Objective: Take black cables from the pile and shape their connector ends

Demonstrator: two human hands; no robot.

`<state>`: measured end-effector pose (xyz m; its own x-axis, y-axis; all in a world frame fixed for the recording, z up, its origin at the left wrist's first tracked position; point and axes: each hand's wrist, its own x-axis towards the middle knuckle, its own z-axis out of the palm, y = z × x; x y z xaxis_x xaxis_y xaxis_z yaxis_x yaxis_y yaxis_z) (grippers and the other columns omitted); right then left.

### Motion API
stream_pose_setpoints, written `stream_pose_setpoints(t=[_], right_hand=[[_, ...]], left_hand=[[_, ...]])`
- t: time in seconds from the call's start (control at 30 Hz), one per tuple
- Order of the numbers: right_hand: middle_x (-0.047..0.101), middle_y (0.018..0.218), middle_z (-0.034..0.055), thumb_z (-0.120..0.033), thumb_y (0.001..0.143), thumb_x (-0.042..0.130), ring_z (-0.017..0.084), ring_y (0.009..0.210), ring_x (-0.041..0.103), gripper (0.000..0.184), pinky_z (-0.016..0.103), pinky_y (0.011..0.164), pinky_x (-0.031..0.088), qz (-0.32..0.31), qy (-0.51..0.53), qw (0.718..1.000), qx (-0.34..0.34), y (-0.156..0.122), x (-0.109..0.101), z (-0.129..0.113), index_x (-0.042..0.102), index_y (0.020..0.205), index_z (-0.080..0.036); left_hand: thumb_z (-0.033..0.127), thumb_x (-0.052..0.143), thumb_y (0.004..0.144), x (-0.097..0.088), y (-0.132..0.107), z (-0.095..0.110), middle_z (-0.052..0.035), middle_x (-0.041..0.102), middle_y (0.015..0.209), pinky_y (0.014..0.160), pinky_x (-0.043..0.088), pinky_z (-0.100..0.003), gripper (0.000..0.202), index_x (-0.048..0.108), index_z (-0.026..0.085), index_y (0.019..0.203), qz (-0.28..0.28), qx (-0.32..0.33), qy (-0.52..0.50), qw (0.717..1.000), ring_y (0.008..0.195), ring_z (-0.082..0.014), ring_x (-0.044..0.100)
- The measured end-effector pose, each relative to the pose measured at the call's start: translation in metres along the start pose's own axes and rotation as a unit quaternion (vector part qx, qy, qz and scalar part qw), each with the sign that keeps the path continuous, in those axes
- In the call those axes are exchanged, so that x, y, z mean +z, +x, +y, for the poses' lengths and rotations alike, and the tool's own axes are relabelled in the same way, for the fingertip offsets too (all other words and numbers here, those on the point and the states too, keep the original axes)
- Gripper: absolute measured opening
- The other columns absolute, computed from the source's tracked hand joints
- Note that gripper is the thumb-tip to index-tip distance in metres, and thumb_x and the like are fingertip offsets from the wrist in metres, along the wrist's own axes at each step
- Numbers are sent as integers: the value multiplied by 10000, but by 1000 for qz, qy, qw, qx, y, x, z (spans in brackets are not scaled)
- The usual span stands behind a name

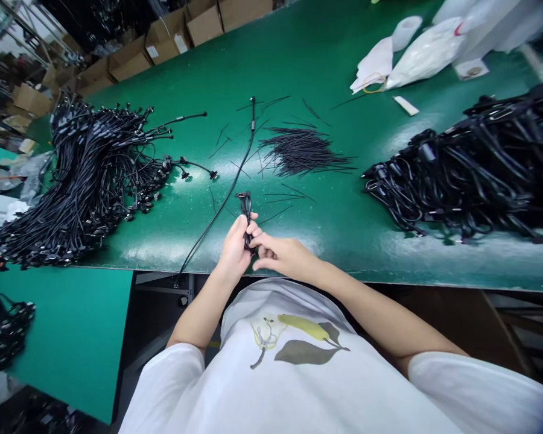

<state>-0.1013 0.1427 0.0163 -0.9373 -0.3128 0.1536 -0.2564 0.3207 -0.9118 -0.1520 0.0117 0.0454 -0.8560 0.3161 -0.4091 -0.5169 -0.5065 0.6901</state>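
Quick count: one left hand (234, 248), one right hand (286, 256), one looped black cable (245, 214), two cable heaps, left (85, 181) and right (470, 169), one pile of thin black wires (301, 150), at least five cardboard boxes (165, 42).

The person wears a white short-sleeved T-shirt (271, 386), printed on the chest with a pale pear (266, 337), a yellow leaf (303, 327) and a grey-green leaf (305, 353); the left hand (235, 247) and right hand (283, 253) are bare.

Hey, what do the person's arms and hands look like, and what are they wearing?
The arms are bare below the short white sleeves, left sleeve and right sleeve, of a white T-shirt with a yellow and grey-green leaf print. The left hand and right hand wear no gloves.
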Motion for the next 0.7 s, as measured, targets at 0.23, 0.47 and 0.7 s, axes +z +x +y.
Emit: stream_pose_setpoints(t=[0.23,0.47,0.7], right_hand=[[647,955,54,-650,840,536,156,816,620,509,275,727,484,146,235,959,53,25,-44,-5,557,1054,-189],[558,612,-12,-532,890,500,110,578,515,399,236,576,410,248,279,925,69,35,-26,-1,533,714,-176],[661,906,39,-603,807,618,152,861,625,529,286,788,478,227,414,874,111,11,-22,11,478,1112,-195]], left_hand=[[515,625,841,5,-8,-23,68,470,639,413,354,-174,404,552,181,1055,-93,40,197,975,419,-32,337],[531,644,815,6,-25,-47,79,440,644,401,341,-160,408,504,192,993,-122,-44,209,969,439,-37,361],[598,613,806,-5,-14,-56,122,248,514,355,146,-135,439,518,171,841,-71,-53,236,968,374,-16,164]])
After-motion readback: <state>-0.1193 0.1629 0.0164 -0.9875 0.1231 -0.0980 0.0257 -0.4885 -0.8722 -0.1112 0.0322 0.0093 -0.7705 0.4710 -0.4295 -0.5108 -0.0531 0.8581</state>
